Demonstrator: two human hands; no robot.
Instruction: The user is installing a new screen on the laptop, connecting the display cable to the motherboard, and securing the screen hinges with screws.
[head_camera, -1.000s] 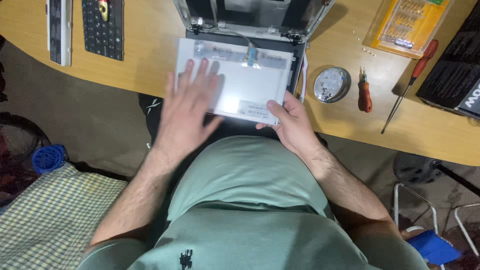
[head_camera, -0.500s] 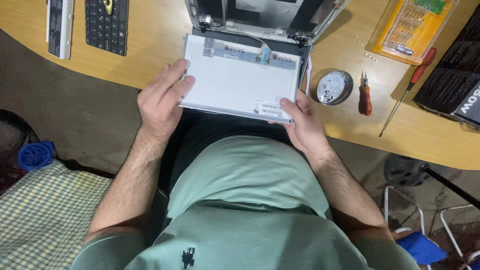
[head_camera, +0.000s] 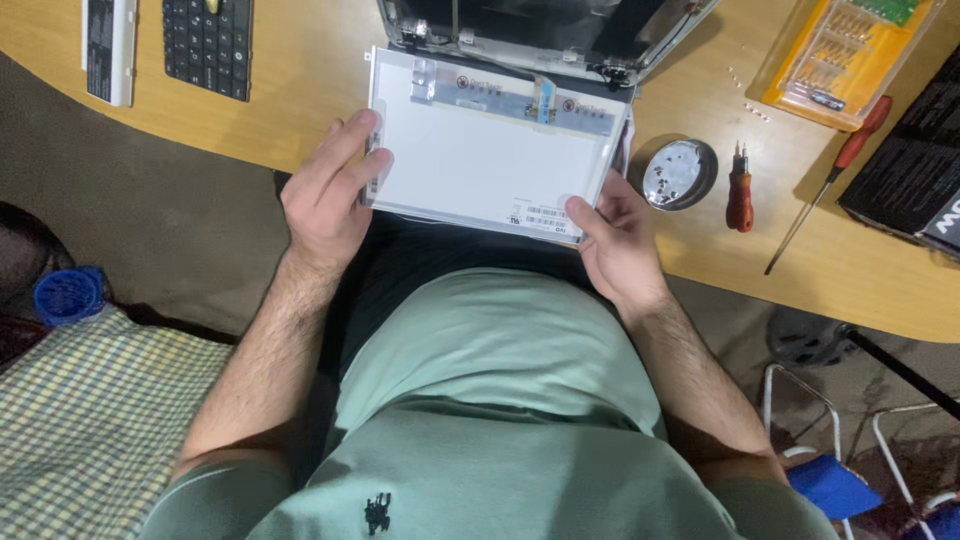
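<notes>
A flat white-backed screen panel (head_camera: 480, 150) lies face down at the near edge of the wooden desk (head_camera: 300, 90), with a silver strip and a blue ribbon cable along its far side. My left hand (head_camera: 325, 195) grips the panel's left edge. My right hand (head_camera: 615, 235) holds its near right corner, thumb on top. Just beyond the panel sits the opened laptop lid frame (head_camera: 540, 30), dark inside with metal brackets.
A round metal dish (head_camera: 680, 172) sits right of the panel, then a short red screwdriver (head_camera: 739, 187) and a long red-handled one (head_camera: 828, 180). An orange bit-set case (head_camera: 845, 55), a black box (head_camera: 910, 170), a black keyboard (head_camera: 208, 45) and a white bar (head_camera: 108, 48) lie around.
My left hand slid off the panel's flat back to grip its left edge. The panel has been drawn slightly toward me; my right hand stayed on the near right corner.
</notes>
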